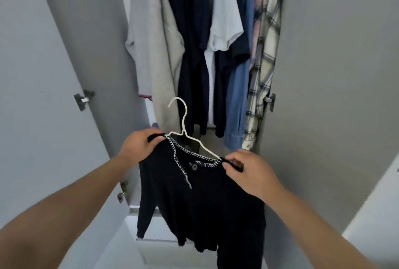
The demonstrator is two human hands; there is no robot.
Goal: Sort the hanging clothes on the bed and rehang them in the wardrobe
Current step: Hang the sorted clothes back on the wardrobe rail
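Observation:
A black cardigan [200,201] with white stitching along its neckline hangs on a white hanger [183,126] in front of the open wardrobe. My left hand [138,145] pinches the cardigan's left shoulder at the hanger's end. My right hand [250,171] pinches the right shoulder at the other end. The hanger's hook points up and left, free of any rail. Inside the wardrobe hang a grey top [155,48], dark navy garments [192,42], a white T-shirt [224,16], a blue shirt [239,91] and a plaid shirt [265,57].
The left wardrobe door [38,96] and the right wardrobe door [336,63] stand open on either side, with metal hinges [83,99] showing. A white shelf edge [149,225] lies below the hanging clothes. The rail is out of view.

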